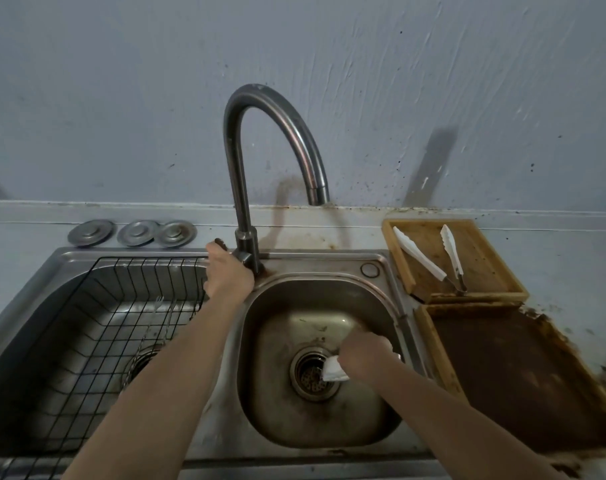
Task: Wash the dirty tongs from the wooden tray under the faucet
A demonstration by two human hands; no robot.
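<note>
Right hand (362,353) gripped white tongs (335,370) low in the small basin (329,424), over the drain (312,375); left hand (227,273) closed on the faucet (240,161) lever, up-left of that grip; two more tongs (419,252) lay in the tray (481,261), up-right.

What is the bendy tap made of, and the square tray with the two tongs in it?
The faucet looks like brushed steel: grey, dull sheen, a few stains. The wooden tray looks like light wood, maybe bamboo: yellow-brown rim, brown-stained floor. The tongs in it seem to have white plastic arms on grey metal ends, though that's hard to tell.
</note>
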